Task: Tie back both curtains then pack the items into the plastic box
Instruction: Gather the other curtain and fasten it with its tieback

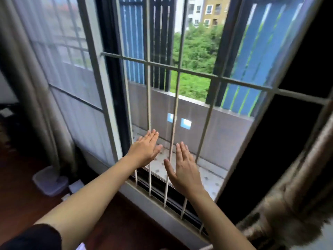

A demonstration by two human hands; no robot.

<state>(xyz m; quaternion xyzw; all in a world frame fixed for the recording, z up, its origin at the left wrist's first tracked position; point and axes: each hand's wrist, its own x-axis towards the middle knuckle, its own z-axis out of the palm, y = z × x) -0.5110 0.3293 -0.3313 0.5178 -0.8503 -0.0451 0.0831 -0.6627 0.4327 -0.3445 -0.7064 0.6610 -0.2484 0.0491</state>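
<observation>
Both my arms stretch forward in front of the barred window. My left hand (146, 148) is flat with straight fingers and holds nothing. My right hand (185, 167) is flat too, palm turned left, and is empty. A beige left curtain (34, 98) hangs down the left side to the floor. The brown patterned right curtain (288, 201) is bunched at the lower right, blurred. A clear plastic box (50, 180) stands on the floor at the foot of the left curtain, well left of my hands.
White metal window bars (149, 98) stand just behind my hands. Small white items (75, 186) lie on the dark wooden floor (23, 201) next to the box. A sheer white curtain (72, 73) covers the left pane.
</observation>
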